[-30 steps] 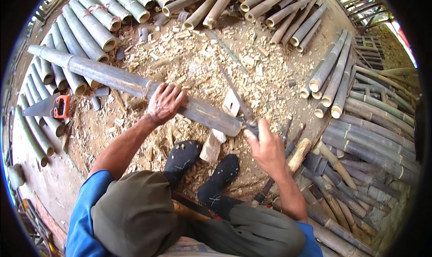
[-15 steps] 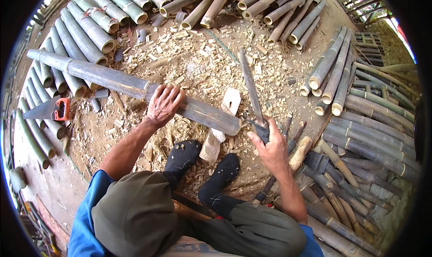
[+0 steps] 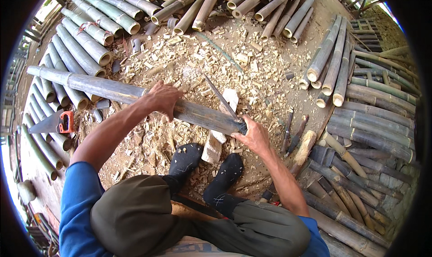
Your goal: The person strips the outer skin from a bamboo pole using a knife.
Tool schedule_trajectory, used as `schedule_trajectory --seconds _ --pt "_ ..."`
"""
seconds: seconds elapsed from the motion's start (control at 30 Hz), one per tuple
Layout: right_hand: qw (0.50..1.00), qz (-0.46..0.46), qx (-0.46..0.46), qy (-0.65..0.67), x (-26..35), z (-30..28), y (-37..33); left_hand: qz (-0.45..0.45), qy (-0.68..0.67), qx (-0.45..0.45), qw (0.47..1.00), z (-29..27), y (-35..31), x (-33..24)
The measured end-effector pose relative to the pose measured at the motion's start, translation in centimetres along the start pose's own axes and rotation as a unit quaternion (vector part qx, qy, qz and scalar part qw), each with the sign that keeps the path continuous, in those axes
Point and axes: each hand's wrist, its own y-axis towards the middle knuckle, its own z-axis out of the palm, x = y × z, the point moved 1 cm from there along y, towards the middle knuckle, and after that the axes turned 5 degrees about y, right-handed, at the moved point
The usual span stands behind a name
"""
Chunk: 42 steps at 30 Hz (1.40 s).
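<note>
A long grey bamboo pole [image 3: 204,114] slants from the upper left down to the middle, its near end above a pale cut wood block [image 3: 211,149]. Across its middle lies my left hand [image 3: 163,98], closed around it with the thumb on the near side. My right hand [image 3: 254,135] grips the dark wrapped handle of a machete [image 3: 221,97] beside the pole's near end. The blade points up and left, seen nearly edge-on, and crosses over the pole near that end. Whether the blade touches the bamboo I cannot tell.
Wood chips [image 3: 198,54] cover the ground. An orange-handled saw [image 3: 53,123] rests on bamboo poles at left. Bamboo stacks [image 3: 373,131] line the right, with more poles at the back. My socked feet [image 3: 184,160] are beside the block. Several tools [image 3: 288,133] lie right of my right hand.
My right hand has brought the machete left and down to the pole's end, turning the blade edge-on. The left hand has twisted on the pole, its elbow swung outward. The view has shifted slightly.
</note>
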Motion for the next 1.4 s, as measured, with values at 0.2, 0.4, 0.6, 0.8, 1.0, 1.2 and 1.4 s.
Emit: schedule_trajectory --seconds 0.2,0.4,0.6,0.8,1.0,1.2,1.4 --pt "0.999 0.034 0.001 0.030 3.5 -3.3 -2.0 -0.023 -0.034 -0.073 0.996 2.8 -0.1 -0.6" --pt "0.964 -0.190 -0.184 0.019 7.1 -6.0 -3.4 -0.039 0.003 -0.140 0.989 2.9 -1.7 -1.0" --pt "0.964 0.159 0.162 -0.136 -2.3 -3.3 -4.2 -0.023 0.004 -0.156 0.988 2.5 -1.0 -1.6" --pt "0.973 -0.168 -0.149 0.053 7.0 -6.8 -4.2 -0.006 0.046 -0.294 0.955 5.6 -2.5 -1.0" --pt "0.989 0.017 0.081 -0.121 0.5 -4.0 -3.1 0.012 0.052 -0.328 0.943 5.2 -1.6 -2.2" --pt "0.974 -0.183 -0.124 0.055 8.0 -7.4 -3.9 0.011 0.055 -0.368 0.928 5.6 -2.9 -2.2" --pt "0.988 0.026 0.087 -0.123 0.6 -5.0 -2.5 0.011 0.059 -0.348 0.936 5.6 -1.7 -2.3"
